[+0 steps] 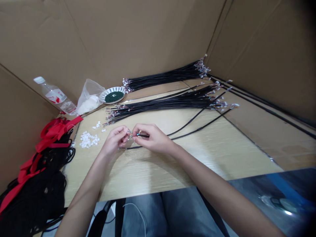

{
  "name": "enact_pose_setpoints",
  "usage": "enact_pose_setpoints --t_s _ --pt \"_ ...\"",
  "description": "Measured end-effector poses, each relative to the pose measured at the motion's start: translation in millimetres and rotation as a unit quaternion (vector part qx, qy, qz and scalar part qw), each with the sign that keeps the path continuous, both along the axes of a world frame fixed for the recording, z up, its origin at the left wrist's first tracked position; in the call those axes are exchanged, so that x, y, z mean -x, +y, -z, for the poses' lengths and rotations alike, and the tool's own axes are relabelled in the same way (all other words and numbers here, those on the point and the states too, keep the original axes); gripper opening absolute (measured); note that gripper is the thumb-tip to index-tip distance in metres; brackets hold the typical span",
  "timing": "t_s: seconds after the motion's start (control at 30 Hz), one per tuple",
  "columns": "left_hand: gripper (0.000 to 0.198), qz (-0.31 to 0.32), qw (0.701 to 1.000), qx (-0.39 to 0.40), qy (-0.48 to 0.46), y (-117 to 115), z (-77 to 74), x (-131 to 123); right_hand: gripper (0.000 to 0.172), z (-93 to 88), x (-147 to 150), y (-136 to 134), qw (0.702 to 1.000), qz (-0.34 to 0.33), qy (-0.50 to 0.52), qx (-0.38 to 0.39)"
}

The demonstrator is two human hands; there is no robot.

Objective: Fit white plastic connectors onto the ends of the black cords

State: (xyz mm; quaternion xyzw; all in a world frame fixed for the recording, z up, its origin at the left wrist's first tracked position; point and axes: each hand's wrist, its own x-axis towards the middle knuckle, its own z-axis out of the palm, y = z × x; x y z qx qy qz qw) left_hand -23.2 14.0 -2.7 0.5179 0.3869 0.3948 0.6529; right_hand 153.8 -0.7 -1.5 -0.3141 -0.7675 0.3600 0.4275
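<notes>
Over the middle of the table my left hand (118, 138) and my right hand (153, 137) are close together, fingertips nearly touching. My right hand pinches the end of a black cable (143, 135), where thin loose wires fan out of the sheath. Those wires (130, 133) run across to my left hand, whose thumb and fingers are closed on them; whether a small connector is there too, I cannot tell. Beneath my hands lies another black cable (134, 147). Just left of my left hand is a pile of small white connectors (89, 139).
Behind are two bundles of black cables, a nearer one (163, 102) and a farther one (165, 75). A striped dish (102, 96) of dark green bits, a plastic bag (89, 98) and a bottle (55, 94) stand back left. Black cords (41, 194) with red ribbon (55, 130) fill the left edge.
</notes>
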Motion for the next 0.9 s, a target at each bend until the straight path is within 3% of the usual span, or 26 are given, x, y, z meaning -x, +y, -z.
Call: enact_pose_setpoints --t_s 0.2,0.67,0.8,0.9 --pt "0.033 0.002 1.000 -0.001 -0.001 -0.6 -0.8 -0.7 0.006 2.3 0.5 1.8 0.999 -0.007 0.018 0.048" --pt "0.035 0.026 0.999 0.020 -0.013 -1.0 -3.1 -0.9 0.024 0.7 0.6 1.0 0.975 -0.072 0.074 0.195" --pt "0.034 0.039 0.999 0.020 -0.011 -2.2 -4.5 1.9 0.019 -1.5 0.9 -1.8 0.976 -0.077 0.073 0.191" --pt "0.032 0.042 0.999 0.013 -0.019 -3.0 -5.4 5.2 0.014 -4.4 0.9 -3.5 0.988 -0.052 0.056 0.131"
